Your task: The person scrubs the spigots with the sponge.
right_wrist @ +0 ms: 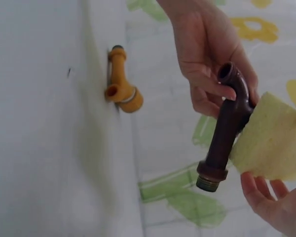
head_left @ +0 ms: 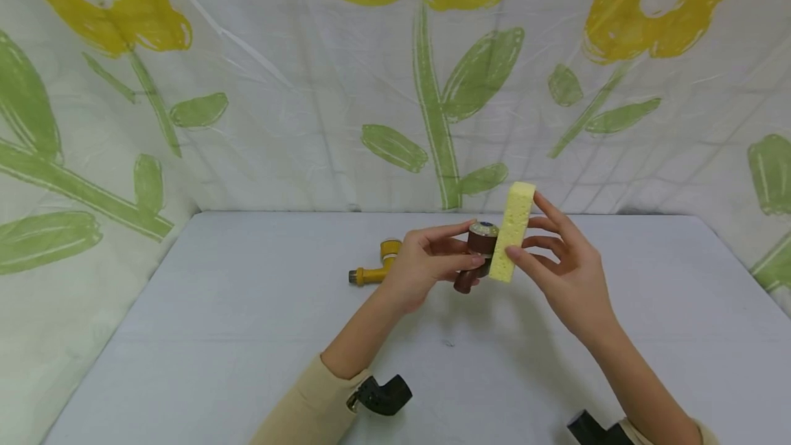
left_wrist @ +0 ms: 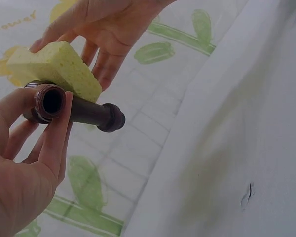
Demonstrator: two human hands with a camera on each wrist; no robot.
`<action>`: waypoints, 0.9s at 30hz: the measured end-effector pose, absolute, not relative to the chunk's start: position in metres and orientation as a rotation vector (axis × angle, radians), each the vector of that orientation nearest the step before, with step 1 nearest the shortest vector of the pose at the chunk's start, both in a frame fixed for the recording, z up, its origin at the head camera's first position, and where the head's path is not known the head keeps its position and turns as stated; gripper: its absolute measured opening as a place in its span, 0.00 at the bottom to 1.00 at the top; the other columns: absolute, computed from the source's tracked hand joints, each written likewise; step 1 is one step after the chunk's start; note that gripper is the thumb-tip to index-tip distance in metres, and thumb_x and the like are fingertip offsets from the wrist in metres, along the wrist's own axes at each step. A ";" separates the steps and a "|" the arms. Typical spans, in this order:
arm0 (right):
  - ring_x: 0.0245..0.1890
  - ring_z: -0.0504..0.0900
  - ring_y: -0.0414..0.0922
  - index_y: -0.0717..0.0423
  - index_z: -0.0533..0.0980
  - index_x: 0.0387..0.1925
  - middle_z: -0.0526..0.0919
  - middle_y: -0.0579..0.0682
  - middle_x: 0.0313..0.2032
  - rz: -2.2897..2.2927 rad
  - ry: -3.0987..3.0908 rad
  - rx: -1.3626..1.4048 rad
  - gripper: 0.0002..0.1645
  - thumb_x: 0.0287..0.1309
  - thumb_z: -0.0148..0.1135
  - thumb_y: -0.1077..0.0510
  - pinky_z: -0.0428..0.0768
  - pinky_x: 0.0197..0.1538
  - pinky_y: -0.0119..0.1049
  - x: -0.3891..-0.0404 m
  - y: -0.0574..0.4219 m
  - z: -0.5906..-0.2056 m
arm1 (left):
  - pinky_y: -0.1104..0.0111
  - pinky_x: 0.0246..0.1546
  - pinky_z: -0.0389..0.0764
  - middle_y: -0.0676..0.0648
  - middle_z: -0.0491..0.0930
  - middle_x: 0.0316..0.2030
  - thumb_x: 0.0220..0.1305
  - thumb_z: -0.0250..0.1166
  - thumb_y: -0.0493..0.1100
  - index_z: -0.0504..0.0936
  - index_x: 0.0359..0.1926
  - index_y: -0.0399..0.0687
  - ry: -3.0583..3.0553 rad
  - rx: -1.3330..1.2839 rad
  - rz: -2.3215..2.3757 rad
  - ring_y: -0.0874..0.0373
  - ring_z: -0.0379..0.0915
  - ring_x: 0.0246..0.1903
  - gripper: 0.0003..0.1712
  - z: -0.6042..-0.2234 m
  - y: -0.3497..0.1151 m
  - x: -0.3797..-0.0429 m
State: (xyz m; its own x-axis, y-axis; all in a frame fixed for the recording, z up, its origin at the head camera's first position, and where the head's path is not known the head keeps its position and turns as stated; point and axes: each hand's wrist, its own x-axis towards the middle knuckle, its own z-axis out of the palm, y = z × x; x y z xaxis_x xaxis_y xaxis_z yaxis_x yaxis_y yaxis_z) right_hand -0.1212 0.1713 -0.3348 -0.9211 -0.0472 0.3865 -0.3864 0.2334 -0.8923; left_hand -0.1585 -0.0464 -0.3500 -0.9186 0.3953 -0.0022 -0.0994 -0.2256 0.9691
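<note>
A dark brown tap (head_left: 482,240) with a round cap, a threaded inlet and a bent spout is held above the table by my left hand (head_left: 413,272), thumb and fingers pinching its body. My right hand (head_left: 571,277) grips a pale yellow sponge (head_left: 513,233) by its edges, thumb on the near side and fingers behind. One face of the sponge lies against the tap, as the left wrist view shows with the sponge (left_wrist: 54,66) over the brown pipe (left_wrist: 91,112). In the right wrist view the tap's threaded end (right_wrist: 207,183) points down.
A yellow tap (head_left: 369,275) stands on the white table (head_left: 247,335) behind and left of my left hand. Black wrist mounts (head_left: 384,395) sit at both sleeves. A white sheet with painted flowers (head_left: 278,143) hangs behind the table.
</note>
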 end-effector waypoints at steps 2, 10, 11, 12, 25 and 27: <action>0.46 0.83 0.39 0.47 0.65 0.80 0.76 0.49 0.56 1.759 -2.205 0.412 0.48 0.64 0.67 0.76 0.84 0.49 0.22 -0.121 0.171 -0.334 | 0.63 0.41 0.91 0.32 0.87 0.52 0.67 0.69 0.25 0.78 0.71 0.43 1.722 0.353 2.202 0.58 0.88 0.30 0.33 -0.350 -0.047 -0.158; 0.48 0.82 0.40 0.50 0.65 0.80 0.76 0.50 0.57 1.872 -2.100 0.406 0.47 0.64 0.65 0.78 0.84 0.51 0.22 -0.124 0.175 -0.336 | 0.63 0.40 0.91 0.32 0.86 0.53 0.67 0.68 0.25 0.78 0.71 0.42 1.720 0.384 2.165 0.58 0.88 0.34 0.32 -0.348 -0.047 -0.157; 0.48 0.82 0.41 0.50 0.65 0.79 0.76 0.51 0.58 1.892 -2.088 0.415 0.47 0.64 0.65 0.78 0.84 0.52 0.23 -0.123 0.175 -0.335 | 0.63 0.40 0.91 0.31 0.86 0.53 0.67 0.68 0.26 0.78 0.71 0.41 1.722 0.384 2.164 0.58 0.88 0.34 0.32 -0.348 -0.047 -0.157; 0.49 0.82 0.41 0.50 0.66 0.79 0.76 0.52 0.58 1.908 -2.077 0.424 0.47 0.63 0.65 0.78 0.84 0.52 0.24 -0.123 0.174 -0.335 | 0.62 0.40 0.91 0.31 0.86 0.53 0.67 0.68 0.26 0.78 0.71 0.41 1.721 0.387 2.165 0.58 0.89 0.33 0.32 -0.348 -0.047 -0.157; 0.51 0.82 0.41 0.51 0.65 0.79 0.76 0.51 0.57 1.977 -2.011 0.478 0.48 0.62 0.62 0.82 0.85 0.52 0.25 -0.121 0.169 -0.337 | 0.71 0.30 0.83 0.38 0.87 0.54 0.67 0.70 0.29 0.77 0.72 0.42 1.805 0.402 2.088 0.63 0.83 0.30 0.33 -0.345 -0.049 -0.157; 0.51 0.82 0.41 0.51 0.66 0.79 0.76 0.50 0.57 2.004 -1.975 0.473 0.47 0.62 0.61 0.82 0.85 0.52 0.25 -0.123 0.171 -0.337 | 0.71 0.29 0.82 0.39 0.86 0.53 0.67 0.70 0.29 0.77 0.72 0.43 1.792 0.418 2.081 0.62 0.83 0.29 0.33 -0.345 -0.049 -0.157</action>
State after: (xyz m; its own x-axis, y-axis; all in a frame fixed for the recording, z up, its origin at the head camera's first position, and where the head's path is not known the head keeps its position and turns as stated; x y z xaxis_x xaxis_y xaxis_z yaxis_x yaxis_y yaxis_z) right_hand -0.1225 0.1707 -0.3373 -0.9048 -0.0251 0.4252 -0.4248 -0.0204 -0.9051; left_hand -0.1573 -0.0493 -0.3453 -0.8909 0.4540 -0.0115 -0.0789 -0.1298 0.9884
